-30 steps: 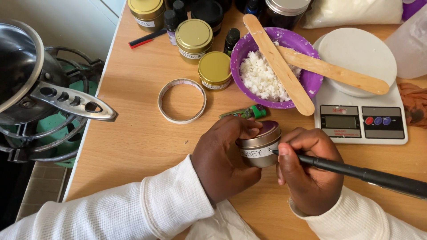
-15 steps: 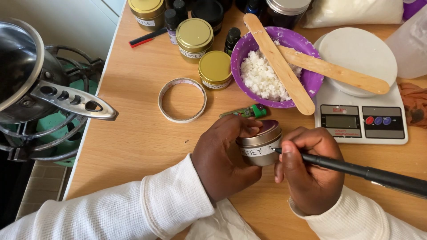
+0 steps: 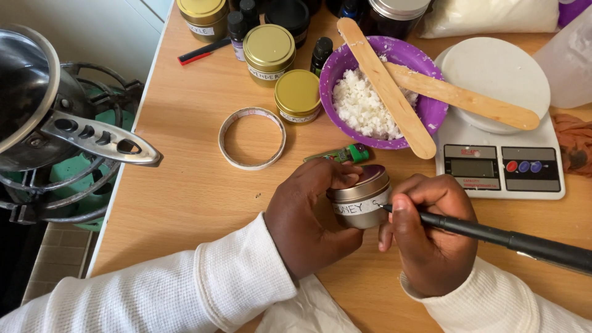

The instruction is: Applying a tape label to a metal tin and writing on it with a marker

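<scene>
While your left hand (image 3: pixel 311 222) grips small silver tin (image 3: pixel 361 196) tilted on its side above wooden table (image 3: pixel 185 160), fingers curl over tin's lid, thumb under. Your right hand (image 3: pixel 428 237) closed around black pen (image 3: pixel 493 237), tip touching white label strip on tin's wall. Just beyond tin: small green-capped bottle (image 3: pixel 345 154) lying flat, tape ring (image 3: pixel 251 137) left of it. Purple bowl (image 3: pixel 382 92) of white flakes farther back, two wooden sticks (image 3: pixel 385 86) across it. Digital scale (image 3: pixel 499 154) right of bowl. Gold-lidded jar (image 3: pixel 298 95) beside bowl.
</scene>
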